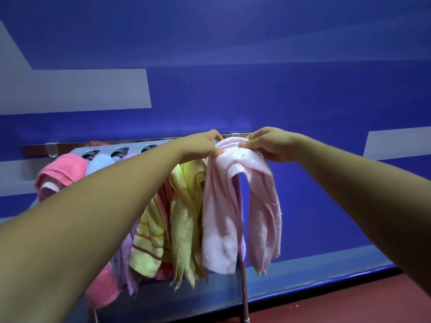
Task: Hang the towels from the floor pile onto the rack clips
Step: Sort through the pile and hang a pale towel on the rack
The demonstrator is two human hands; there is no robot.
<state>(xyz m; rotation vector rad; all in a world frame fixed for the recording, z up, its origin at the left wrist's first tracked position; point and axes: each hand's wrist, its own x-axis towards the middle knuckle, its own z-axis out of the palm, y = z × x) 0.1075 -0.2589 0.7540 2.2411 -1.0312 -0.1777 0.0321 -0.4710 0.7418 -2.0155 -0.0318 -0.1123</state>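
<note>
A blue wall [256,94] banded in pale grey is seen behind the rack [130,148], and a red floor [349,304] below it. A metal rail [77,146] is fixed to the wall just behind the rack. Along the rack a yellow towel [184,217], a striped towel [147,248] and a bright pink towel [60,169] are hung, partly hidden by the left forearm. At the rack's right end the pale pink towel [224,206] is draped, its top pinched by the fingers of the left hand [200,148] and the right hand [270,145].
</note>
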